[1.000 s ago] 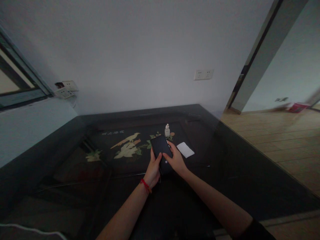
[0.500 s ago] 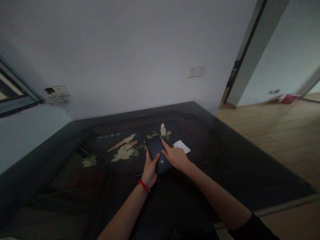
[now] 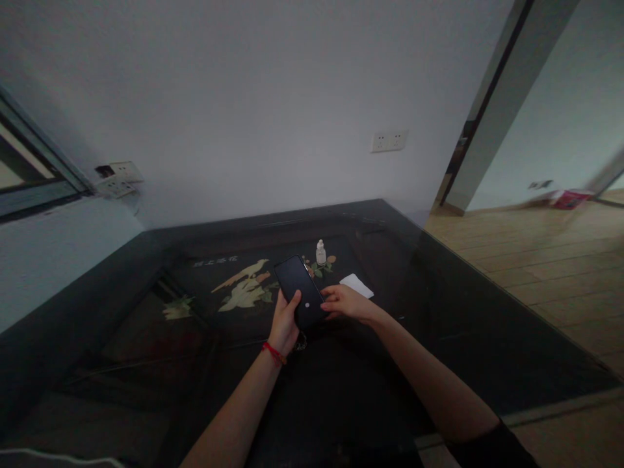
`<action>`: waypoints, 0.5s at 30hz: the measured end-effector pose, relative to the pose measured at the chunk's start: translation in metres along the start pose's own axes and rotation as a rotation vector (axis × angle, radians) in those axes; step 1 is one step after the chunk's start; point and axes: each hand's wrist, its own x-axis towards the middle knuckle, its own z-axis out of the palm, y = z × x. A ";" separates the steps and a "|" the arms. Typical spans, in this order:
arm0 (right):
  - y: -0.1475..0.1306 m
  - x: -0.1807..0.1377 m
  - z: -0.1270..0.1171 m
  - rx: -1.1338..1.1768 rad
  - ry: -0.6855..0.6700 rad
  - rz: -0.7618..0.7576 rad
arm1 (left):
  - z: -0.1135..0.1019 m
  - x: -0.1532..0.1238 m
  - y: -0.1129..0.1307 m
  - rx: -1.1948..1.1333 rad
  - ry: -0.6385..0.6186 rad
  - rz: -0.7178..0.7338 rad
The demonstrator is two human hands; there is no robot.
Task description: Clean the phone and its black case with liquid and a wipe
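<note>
From my head view, the black rectangular smartphone (image 3: pixel 297 281) is near the middle of the frame, tilted with its upper end toward the upper left, its screen dark except for a small pale dot in the lower part. I see the left hand (image 3: pixel 284 320), with a red cord bracelet (image 3: pixel 274 353) at the wrist, gripping the phone's lower left side, thumb laid over the front and the other fingers mostly hidden behind. The right hand (image 3: pixel 347 303) has its fingers curled and gathered at the phone's lower right edge; I can't tell whether they pinch that edge or merely rest by it. Just beyond that hand, a white sheet of paper (image 3: pixel 357 285) lies on the glossy black table (image 3: pixel 424 370), and a small white capped bottle (image 3: pixel 320 253) stands upright above the phone in the frame. I judge the step in hand to be handling the phone, left hand steadying, right hand working its edge; any next move calls for a firm left grip and light right fingertips.
</note>
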 end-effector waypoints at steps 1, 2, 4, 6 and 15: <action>0.001 0.001 0.000 -0.016 0.005 0.006 | -0.001 0.000 -0.001 -0.004 0.002 0.005; 0.002 0.002 0.000 -0.028 0.011 0.009 | -0.002 0.001 -0.001 -0.006 0.004 0.009; 0.002 0.004 0.001 -0.036 0.032 0.009 | -0.003 0.002 -0.002 -0.009 0.001 0.007; 0.003 0.004 0.001 -0.030 0.049 0.008 | -0.003 0.002 -0.002 -0.012 0.000 -0.004; 0.009 0.009 0.007 -0.053 0.144 0.004 | -0.003 0.004 -0.002 0.005 -0.001 -0.014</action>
